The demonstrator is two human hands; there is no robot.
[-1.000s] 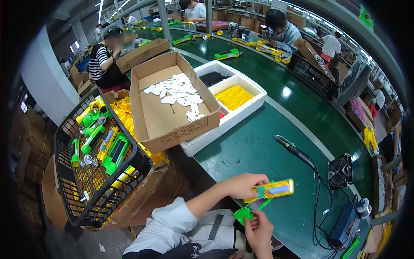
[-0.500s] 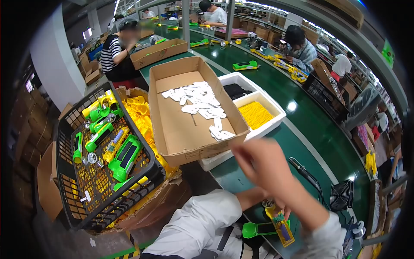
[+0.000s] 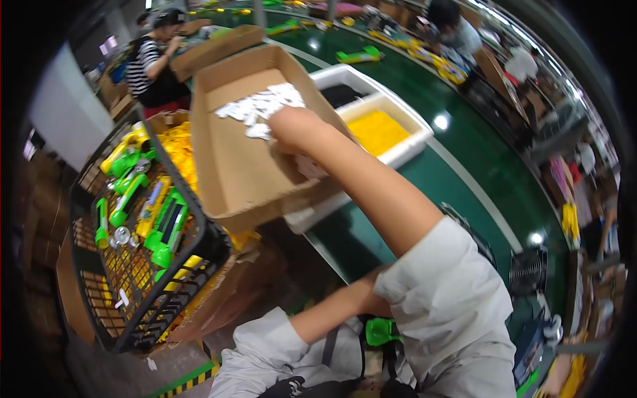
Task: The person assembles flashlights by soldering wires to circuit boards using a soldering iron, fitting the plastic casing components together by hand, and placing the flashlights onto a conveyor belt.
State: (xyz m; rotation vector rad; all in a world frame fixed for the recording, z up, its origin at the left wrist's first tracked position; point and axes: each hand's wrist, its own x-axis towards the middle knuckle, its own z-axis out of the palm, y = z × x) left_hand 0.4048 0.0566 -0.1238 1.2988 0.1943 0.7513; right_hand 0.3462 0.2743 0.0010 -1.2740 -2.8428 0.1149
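Observation:
My right hand (image 3: 295, 131) reaches into an open cardboard box (image 3: 229, 176), down at the small white plastic pieces (image 3: 262, 104) lying there. Its fingers are blurred and partly hidden by the hand itself, so whether they grip a piece cannot be seen. My left forearm (image 3: 342, 306) crosses low in front of me. The left hand is hidden behind my right sleeve, and whatever it holds is hidden too. Near it, part of a green plastic housing (image 3: 380, 331) shows beside the sleeve.
A black plastic basket (image 3: 192, 255) of green and yellow lamp parts stands left, above a carton of yellow pieces (image 3: 178, 149). Behind the box is a white foam tray (image 3: 415, 142) with yellow and black strips. A small fan (image 3: 528, 270) sits right; a person in stripes (image 3: 151, 63) works opposite.
My right hand has moved up and left from the bench side into the box of white pieces. My left hand, earlier at a yellow part, is now covered. The view has shifted.

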